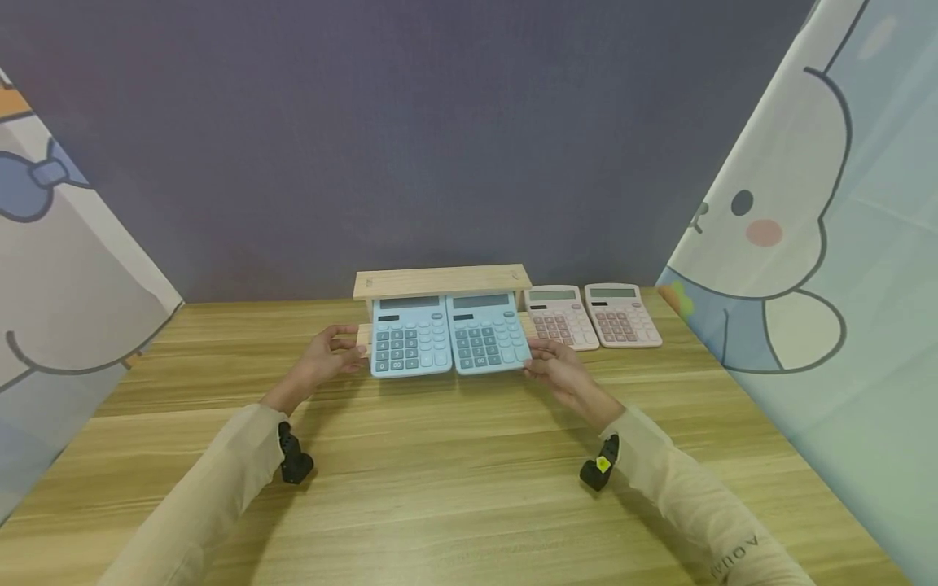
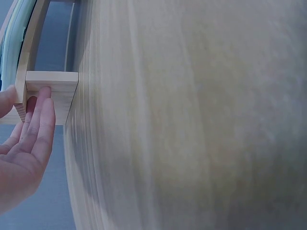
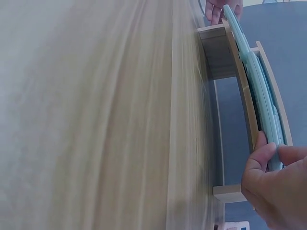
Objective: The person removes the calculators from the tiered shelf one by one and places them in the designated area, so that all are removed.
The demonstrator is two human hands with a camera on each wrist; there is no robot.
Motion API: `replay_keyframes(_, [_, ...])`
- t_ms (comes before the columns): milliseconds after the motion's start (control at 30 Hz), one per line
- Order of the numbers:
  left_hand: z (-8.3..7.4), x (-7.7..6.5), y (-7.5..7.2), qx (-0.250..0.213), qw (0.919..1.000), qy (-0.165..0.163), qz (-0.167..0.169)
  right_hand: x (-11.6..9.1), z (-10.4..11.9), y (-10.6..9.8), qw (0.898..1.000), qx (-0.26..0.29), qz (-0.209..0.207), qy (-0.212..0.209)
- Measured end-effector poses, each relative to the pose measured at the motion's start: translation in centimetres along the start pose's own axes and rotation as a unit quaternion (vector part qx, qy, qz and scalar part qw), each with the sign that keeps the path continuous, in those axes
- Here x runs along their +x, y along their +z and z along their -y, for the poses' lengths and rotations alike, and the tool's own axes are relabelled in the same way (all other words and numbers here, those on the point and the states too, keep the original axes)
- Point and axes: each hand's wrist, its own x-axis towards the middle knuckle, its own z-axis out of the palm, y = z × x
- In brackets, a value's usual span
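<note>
Two light blue calculators (image 1: 411,335) lie side by side on the lower board of a small wooden rack (image 1: 440,282), their fronts overhanging it. Over the tops of their displays runs the rack's upper board. My left hand (image 1: 331,355) holds the left end of the lower board, thumb on top and fingers beneath, beside the wooden leg (image 2: 53,77). At the other side my right hand (image 1: 560,370) pinches the front right corner of the right blue calculator (image 3: 263,98) between thumb and fingers. That calculator sits slightly turned against its neighbour.
Two pink calculators (image 1: 623,316) lie on the wood-grain table (image 1: 440,472) to the right of the rack. A dark grey wall panel (image 1: 440,146) stands right behind the rack. Cartoon-printed cloths (image 1: 806,244) line both sides.
</note>
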Motion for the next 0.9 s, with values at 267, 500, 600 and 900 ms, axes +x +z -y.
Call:
replay_keyframes(267, [0.0, 0.1, 0.0, 0.000, 1.0000, -0.007, 0.000, -0.4, -0.1, 0.0, 1.000, 0.002, 0.003, 0.003])
replay_keyframes(500, [0.0, 0.0, 0.0, 0.001, 1.0000, -0.005, 0.001, -0.8, 0.1, 0.1, 1.000, -0.002, 0.006, 0.006])
replay_keyframes(600, [0.0, 0.1, 0.0, -0.001, 1.0000, -0.004, 0.001, -0.8, 0.0, 0.0, 1.000, -0.001, 0.006, 0.005])
replay_keyframes(900, [-0.1, -0.1, 0.0, 0.001, 1.0000, -0.002, 0.001, -1.1, -0.1, -0.2, 1.000, 0.011, 0.008, 0.007])
